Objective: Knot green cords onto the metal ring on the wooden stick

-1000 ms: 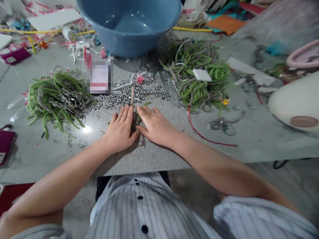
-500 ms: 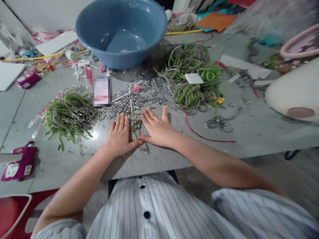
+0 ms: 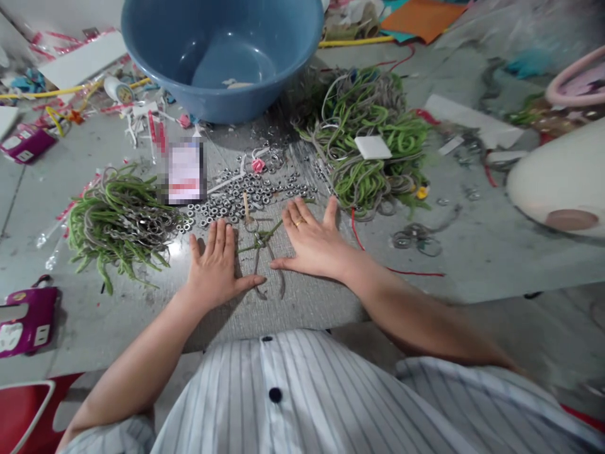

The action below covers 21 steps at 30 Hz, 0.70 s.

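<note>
My left hand (image 3: 213, 268) lies flat on the table with its fingers stretched and thumb pointing right. My right hand (image 3: 316, 243) is also flat, fingers spread, a gold ring on one finger. Between them is a knotted piece of green and grey cord (image 3: 261, 239) with a small metal part at its crossing. Its grey ends trail toward the table's front edge, and a green strand reaches toward the right fingers; whether they touch it I cannot tell. Just beyond the fingertips are many small metal nuts (image 3: 222, 205) and a short light stick (image 3: 246, 207).
A large blue basin (image 3: 227, 104) stands at the back. Bundles of green and grey cords lie at left (image 3: 118, 221) and right (image 3: 378, 164). A phone-like rectangle (image 3: 185, 170), red cord (image 3: 416, 273), purple boxes (image 3: 35, 321) and a cream-coloured rounded object (image 3: 558, 176) are around.
Both my hands have slid apart, left hand leftward and right hand rightward, uncovering more of the knotted cord between them. The camera view has shifted slightly.
</note>
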{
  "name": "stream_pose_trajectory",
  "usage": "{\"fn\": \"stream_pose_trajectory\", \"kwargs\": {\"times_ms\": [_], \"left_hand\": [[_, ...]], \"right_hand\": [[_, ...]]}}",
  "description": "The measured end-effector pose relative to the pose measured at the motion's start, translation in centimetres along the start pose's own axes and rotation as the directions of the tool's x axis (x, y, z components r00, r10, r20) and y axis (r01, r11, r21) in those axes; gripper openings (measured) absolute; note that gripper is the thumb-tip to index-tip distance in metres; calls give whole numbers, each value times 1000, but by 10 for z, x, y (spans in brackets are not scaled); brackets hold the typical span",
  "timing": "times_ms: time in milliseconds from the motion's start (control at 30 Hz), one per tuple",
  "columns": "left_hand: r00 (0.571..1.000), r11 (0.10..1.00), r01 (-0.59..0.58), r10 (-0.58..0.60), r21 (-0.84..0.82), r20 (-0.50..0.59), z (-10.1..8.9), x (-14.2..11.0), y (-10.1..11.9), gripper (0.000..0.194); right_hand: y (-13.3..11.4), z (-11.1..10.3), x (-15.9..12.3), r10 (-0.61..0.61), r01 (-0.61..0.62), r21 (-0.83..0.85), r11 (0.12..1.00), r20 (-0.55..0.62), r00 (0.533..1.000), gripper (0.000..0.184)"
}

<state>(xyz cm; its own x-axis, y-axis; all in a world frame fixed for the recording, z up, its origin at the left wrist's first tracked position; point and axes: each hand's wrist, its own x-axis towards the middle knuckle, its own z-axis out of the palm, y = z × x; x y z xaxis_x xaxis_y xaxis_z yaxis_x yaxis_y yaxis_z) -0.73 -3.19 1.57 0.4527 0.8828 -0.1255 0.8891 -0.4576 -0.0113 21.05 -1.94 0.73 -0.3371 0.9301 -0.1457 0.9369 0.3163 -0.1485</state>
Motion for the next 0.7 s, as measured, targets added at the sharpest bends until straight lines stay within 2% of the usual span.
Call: {"fn": "stream_pose_trajectory", "kwargs": {"times_ms": [67, 167, 233, 300, 367, 467, 567, 700], "left_hand": [[1000, 999, -13, 13, -33, -16, -2, 2, -1, 103], [993, 992, -62, 50, -106, -110, -7, 5, -4, 73], [977, 984, -103, 73, -145, -199, -9, 7, -5, 50], [958, 978, -140, 95, -152, -271, -8, 10, -7, 36], [947, 977, -165, 118, -135, -299, -6, 13, -7, 30], [944, 973, -199, 159, -114, -289, -1, 18, -6, 25], [947, 972, -220, 192, -84, -259, 0, 19, -5, 26], [962, 975, -215, 200, -63, -189, -4, 15, -7, 25]], "right_hand": [[0, -1, 1, -6, 6, 10, 1000, 6, 1000, 109], [-1, -4, 2, -72, 74, 47, 996, -41, 997, 98], [0, -4, 3, -136, 144, 82, 986, -98, 986, 80], [1, -3, 5, -179, 202, 121, 972, -177, 968, 56], [2, 0, 7, -195, 243, 161, 957, -267, 944, 40], [5, 8, 12, -185, 268, 201, 942, -353, 917, 33], [6, 14, 14, -179, 265, 192, 945, -376, 909, 26], [3, 14, 14, -234, 315, 165, 935, -379, 895, 24]]}}
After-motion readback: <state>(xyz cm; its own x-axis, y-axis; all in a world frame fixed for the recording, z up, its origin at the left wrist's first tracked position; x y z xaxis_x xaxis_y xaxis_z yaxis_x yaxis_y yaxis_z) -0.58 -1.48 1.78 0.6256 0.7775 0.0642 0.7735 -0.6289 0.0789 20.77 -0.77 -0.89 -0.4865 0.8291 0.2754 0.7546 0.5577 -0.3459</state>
